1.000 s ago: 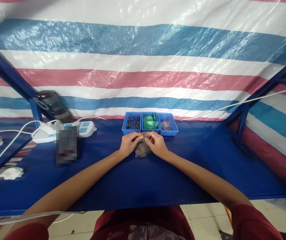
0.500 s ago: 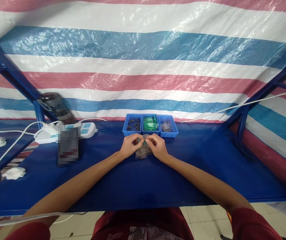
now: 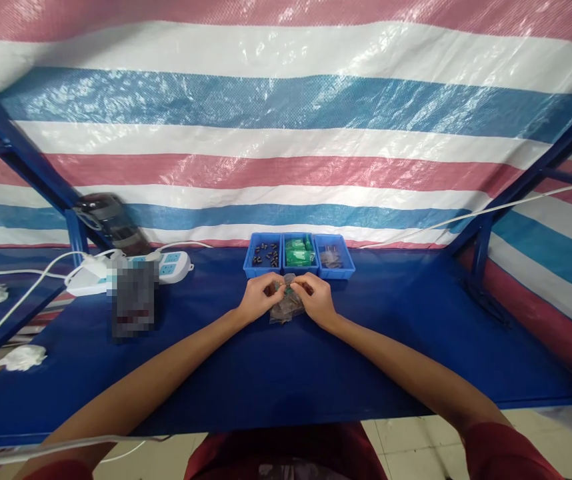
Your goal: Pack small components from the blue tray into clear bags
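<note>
Between my hands, just in front of the bins, is a small clear plastic bag [image 3: 286, 310] with brownish contents that I cannot make out. My left hand [image 3: 261, 297] pinches the bag's upper edge from the left. From the right, my right hand [image 3: 315, 295] pinches the same edge, thumb and fingertips together. A bit of green shows at the top of the bag between the fingertips. Right behind the hands stand a blue bin of small dark parts [image 3: 263, 273], a blue bin of green packets [image 3: 300, 270] and a blue bin of small clear bags [image 3: 336, 273].
A white power strip [image 3: 177, 267] with plugs and cables lies at the left. Near it are a pixelated dark object [image 3: 134, 300], a dark bottle [image 3: 116, 223] and crumpled white tissue [image 3: 23, 357]. A dark cable [image 3: 483, 301] lies at the right; blue frame posts rise at both sides.
The camera view has tilted slightly, so the scene sits a little lower. Both hands keep their pinch on the bag, with only slight finger movement.
</note>
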Demonstrator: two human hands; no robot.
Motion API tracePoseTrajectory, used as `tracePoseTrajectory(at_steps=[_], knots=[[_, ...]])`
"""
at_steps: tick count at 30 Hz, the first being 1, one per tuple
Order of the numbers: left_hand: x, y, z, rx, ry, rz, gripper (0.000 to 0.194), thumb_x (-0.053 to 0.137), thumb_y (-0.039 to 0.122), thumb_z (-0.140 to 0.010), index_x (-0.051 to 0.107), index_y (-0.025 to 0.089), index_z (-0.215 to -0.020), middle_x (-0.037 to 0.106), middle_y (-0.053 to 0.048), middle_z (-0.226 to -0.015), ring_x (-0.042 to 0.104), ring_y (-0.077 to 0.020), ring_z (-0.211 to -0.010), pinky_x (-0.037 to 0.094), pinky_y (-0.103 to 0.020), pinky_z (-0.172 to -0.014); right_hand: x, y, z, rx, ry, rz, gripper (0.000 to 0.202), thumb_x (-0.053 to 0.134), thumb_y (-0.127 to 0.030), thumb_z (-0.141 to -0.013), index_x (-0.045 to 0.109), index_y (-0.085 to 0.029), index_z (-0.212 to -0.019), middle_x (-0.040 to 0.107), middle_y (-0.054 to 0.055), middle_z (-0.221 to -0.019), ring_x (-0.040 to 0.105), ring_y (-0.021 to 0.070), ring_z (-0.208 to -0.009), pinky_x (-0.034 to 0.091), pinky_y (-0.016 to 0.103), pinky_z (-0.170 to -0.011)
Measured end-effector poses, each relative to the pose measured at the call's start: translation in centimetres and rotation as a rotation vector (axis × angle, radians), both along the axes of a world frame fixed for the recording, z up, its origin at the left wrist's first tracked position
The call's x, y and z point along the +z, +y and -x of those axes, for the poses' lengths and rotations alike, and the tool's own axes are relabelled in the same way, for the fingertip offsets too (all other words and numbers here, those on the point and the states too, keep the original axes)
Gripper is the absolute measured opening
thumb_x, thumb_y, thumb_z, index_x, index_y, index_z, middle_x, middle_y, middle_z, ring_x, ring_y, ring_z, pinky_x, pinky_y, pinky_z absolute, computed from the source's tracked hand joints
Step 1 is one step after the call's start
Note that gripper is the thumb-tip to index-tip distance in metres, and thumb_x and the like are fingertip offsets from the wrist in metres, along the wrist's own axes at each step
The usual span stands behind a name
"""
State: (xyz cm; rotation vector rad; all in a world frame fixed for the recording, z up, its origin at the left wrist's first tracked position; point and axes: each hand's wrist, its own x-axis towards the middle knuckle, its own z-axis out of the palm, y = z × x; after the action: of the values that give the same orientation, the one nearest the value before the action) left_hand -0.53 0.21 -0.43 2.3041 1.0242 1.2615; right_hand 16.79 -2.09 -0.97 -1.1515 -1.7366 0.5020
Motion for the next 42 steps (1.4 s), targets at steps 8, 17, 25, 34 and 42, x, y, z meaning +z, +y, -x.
tracePoseTrajectory(at_steps=[8, 17, 25, 34, 42], knots=[[-0.68, 0.42, -0.26, -0.032, 0.006, 0.052, 0.017, 0.061, 0.033, -0.08, 0.063, 0.016, -0.081, 0.055, 0.003, -0.057, 0.045, -0.0066, -0.045, 0.038, -0.018, -0.046, -0.16, 0.05, -0.41, -0.023, 0.057, 0.044, 0.026, 0.05, -0.038, -0.087, 0.062, -0.017, -0.078, 0.061, 0.002, -0.074, 0.052, 0.0124, -0.063, 0.043, 0.024, -0.064], [-0.09, 0.08, -0.25, -0.046, 0.054, 0.026, 0.016, 0.058, 0.03, -0.084, 0.065, 0.016, -0.083, 0.059, 0.002, -0.062, 0.046, -0.0065, -0.048, 0.037, -0.018, -0.048, -0.67, 0.25, -0.22, 0.025, 0.139, -0.038, 0.027, 0.052, -0.037, -0.087, 0.064, -0.017, -0.076, 0.059, 0.002, -0.069, 0.052, 0.0126, -0.06, 0.041, 0.024, -0.059], [-0.07, -0.14, -0.03, -0.013, 0.0, -0.045, 0.018, 0.056, 0.029, -0.086, 0.065, 0.015, -0.079, 0.062, -0.001, -0.067, 0.05, -0.0083, -0.053, 0.04, -0.019, -0.052, -0.75, 0.38, -0.18, 0.077, 0.11, -0.101, 0.026, 0.049, -0.035, -0.09, 0.067, -0.018, -0.083, 0.058, 0.002, -0.068, 0.051, 0.0134, -0.059, 0.04, 0.026, -0.057], [-0.1, 0.0, 0.01, -0.011, -0.046, 0.026, 0.021, 0.056, 0.033, -0.086, 0.066, 0.015, -0.083, 0.065, -0.002, -0.069, 0.054, -0.0097, -0.056, 0.043, -0.02, -0.053, -0.46, 0.24, -0.1, 0.07, 0.128, -0.12, 0.025, 0.053, -0.034, -0.088, 0.063, -0.017, -0.072, 0.056, 0.001, -0.064, 0.049, 0.0121, -0.057, 0.039, 0.025, -0.056], [-0.3, 0.15, 0.21, -0.036, -0.047, 0.116, 0.024, 0.056, 0.035, -0.085, 0.065, 0.015, -0.096, 0.065, -0.002, -0.07, 0.054, -0.0093, -0.052, 0.044, -0.02, -0.053, -0.36, 0.11, -0.14, 0.077, 0.109, -0.131, 0.028, 0.051, -0.034, -0.088, 0.058, -0.017, -0.066, 0.052, 0.0, -0.06, 0.047, 0.0117, -0.055, 0.037, 0.025, -0.055]])
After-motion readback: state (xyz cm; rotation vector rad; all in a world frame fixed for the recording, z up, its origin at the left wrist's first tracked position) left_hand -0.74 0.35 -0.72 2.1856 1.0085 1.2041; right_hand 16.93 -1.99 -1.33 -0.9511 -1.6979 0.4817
